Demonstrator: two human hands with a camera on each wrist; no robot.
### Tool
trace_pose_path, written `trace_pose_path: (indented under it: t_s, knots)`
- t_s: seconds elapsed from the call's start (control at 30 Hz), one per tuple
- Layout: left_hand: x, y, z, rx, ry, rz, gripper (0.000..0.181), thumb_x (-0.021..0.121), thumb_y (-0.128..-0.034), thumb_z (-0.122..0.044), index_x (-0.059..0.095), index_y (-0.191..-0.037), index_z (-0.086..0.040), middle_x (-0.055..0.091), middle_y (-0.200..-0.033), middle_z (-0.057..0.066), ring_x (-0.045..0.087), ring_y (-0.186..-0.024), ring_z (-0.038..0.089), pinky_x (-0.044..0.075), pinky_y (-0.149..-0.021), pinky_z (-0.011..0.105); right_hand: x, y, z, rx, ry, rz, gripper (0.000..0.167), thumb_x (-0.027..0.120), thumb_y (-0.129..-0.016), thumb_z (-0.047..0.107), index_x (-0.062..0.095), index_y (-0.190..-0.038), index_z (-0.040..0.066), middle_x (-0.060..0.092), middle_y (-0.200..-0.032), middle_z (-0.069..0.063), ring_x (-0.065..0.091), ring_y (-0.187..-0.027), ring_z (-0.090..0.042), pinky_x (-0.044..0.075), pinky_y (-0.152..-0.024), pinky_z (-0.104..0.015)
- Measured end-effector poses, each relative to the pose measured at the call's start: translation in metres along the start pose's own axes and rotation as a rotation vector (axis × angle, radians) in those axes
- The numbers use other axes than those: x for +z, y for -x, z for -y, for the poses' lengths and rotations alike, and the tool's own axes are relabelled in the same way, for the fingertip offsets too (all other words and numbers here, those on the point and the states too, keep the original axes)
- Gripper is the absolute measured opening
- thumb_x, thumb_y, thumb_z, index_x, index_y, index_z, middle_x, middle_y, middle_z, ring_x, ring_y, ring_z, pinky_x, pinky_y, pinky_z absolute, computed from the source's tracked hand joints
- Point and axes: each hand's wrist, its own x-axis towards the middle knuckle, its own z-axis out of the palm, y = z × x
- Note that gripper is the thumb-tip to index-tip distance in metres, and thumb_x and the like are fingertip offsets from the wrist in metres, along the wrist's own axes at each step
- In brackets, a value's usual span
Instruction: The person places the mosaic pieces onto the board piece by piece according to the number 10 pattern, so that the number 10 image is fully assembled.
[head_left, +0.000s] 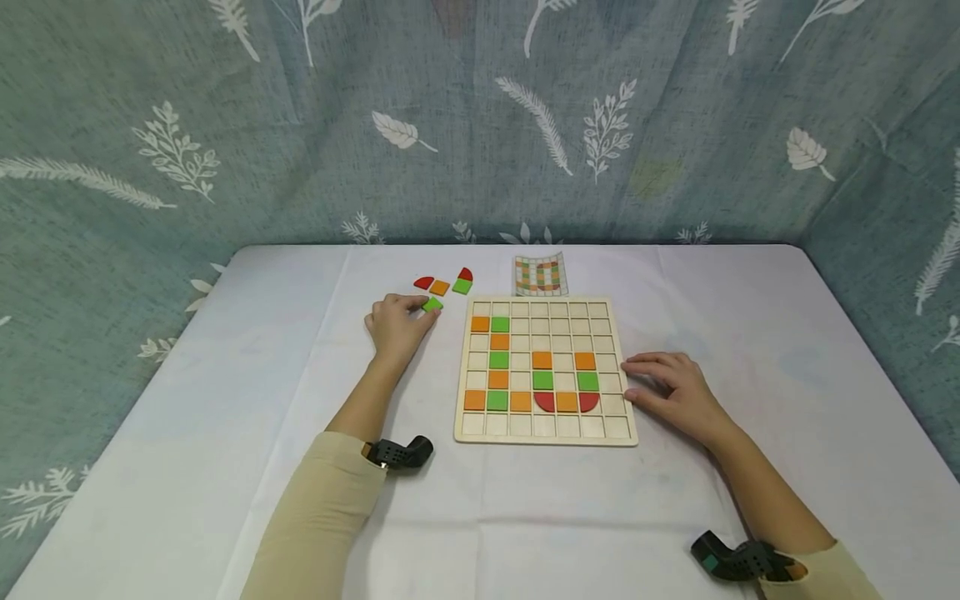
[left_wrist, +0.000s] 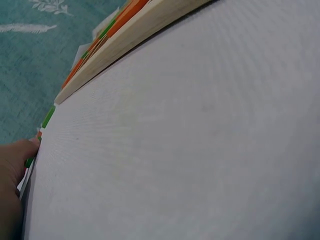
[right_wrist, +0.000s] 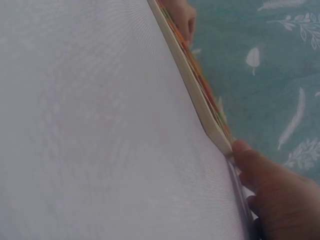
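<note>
In the head view my left hand (head_left: pixel 397 327) pinches a green tile (head_left: pixel 432 305) between thumb and fingers, left of the wooden grid board (head_left: pixel 546 438). Part of that tile shows beside the thumb in the left wrist view. Orange, green and red tiles, such as an orange square (head_left: pixel 542 360) and a red quarter-round tile (head_left: pixel 544 402), sit in some cells of the board. My right hand (head_left: pixel 678 396) touches the board's right edge with its fingertips and thumb, fingers loosely bent. The right wrist view shows its thumb against the board's side.
Behind the left hand lie loose tiles: a red rounded one (head_left: pixel 424 283), an orange square (head_left: pixel 439 287), a green square (head_left: pixel 462 287) and another red rounded one (head_left: pixel 466 273). A printed pattern card (head_left: pixel 540 275) stands at the board's far edge. White cloth (head_left: pixel 570 517) covers the table.
</note>
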Motion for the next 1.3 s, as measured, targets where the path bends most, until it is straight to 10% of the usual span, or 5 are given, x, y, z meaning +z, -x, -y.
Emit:
trace_pose_path:
  t_s: [0.27, 0.47, 0.93, 1.1, 1.3]
  knots:
    - [0.0, 0.001, 0.0, 0.058, -0.004, 0.007, 0.035, 0.068, -0.0859, -0.029, 0.069, -0.113, -0.006, 0.056, -0.107, 0.013, 0.042, -0.106, 0.03, 0.026, -0.096, 0.046, 0.0, 0.0, 0.0, 0.0, 0.007, -0.001, 0.038, 0.078, -0.074, 0.012, 0.069, -0.11, 0.006, 0.063, -0.115, -0.014, 0.047, -0.104, -0.027, 0.028, -0.088, -0.047]
    - [0.005, 0.007, -0.001, 0.29, -0.046, -0.095, 0.033, 0.071, -0.0843, -0.026, 0.069, -0.11, -0.005, 0.052, -0.101, 0.011, 0.042, -0.1, 0.03, 0.031, -0.092, 0.043, -0.003, -0.001, -0.001, -0.004, 0.024, 0.002, 0.037, 0.078, -0.075, 0.012, 0.069, -0.111, 0.005, 0.062, -0.115, -0.014, 0.047, -0.104, -0.028, 0.028, -0.088, -0.047]
    - [0.015, 0.03, -0.045, 0.551, 0.247, -0.154, 0.032, 0.077, -0.0791, -0.016, 0.069, -0.107, -0.003, 0.052, -0.097, 0.011, 0.04, -0.097, 0.03, 0.031, -0.088, 0.042, -0.003, -0.002, -0.003, -0.005, 0.016, 0.001, 0.037, 0.078, -0.075, 0.011, 0.069, -0.11, 0.005, 0.063, -0.115, -0.015, 0.047, -0.104, -0.028, 0.028, -0.088, -0.048]
    - [0.018, 0.038, -0.059, 0.574, 0.27, -0.141, 0.031, 0.077, -0.0783, -0.017, 0.069, -0.105, -0.003, 0.053, -0.098, 0.011, 0.041, -0.096, 0.028, 0.032, -0.087, 0.041, -0.002, -0.001, -0.004, -0.004, 0.016, -0.005, 0.036, 0.078, -0.075, 0.012, 0.07, -0.109, 0.005, 0.063, -0.114, -0.015, 0.047, -0.103, -0.027, 0.028, -0.088, -0.048]
    - [0.021, 0.043, -0.083, 0.482, 0.314, 0.045, 0.031, 0.076, -0.0795, -0.021, 0.07, -0.106, -0.005, 0.053, -0.098, 0.008, 0.041, -0.098, 0.026, 0.033, -0.087, 0.039, 0.001, -0.001, -0.004, -0.025, -0.003, -0.011, 0.037, 0.078, -0.074, 0.011, 0.07, -0.11, 0.006, 0.063, -0.114, -0.014, 0.047, -0.103, -0.027, 0.029, -0.088, -0.047]
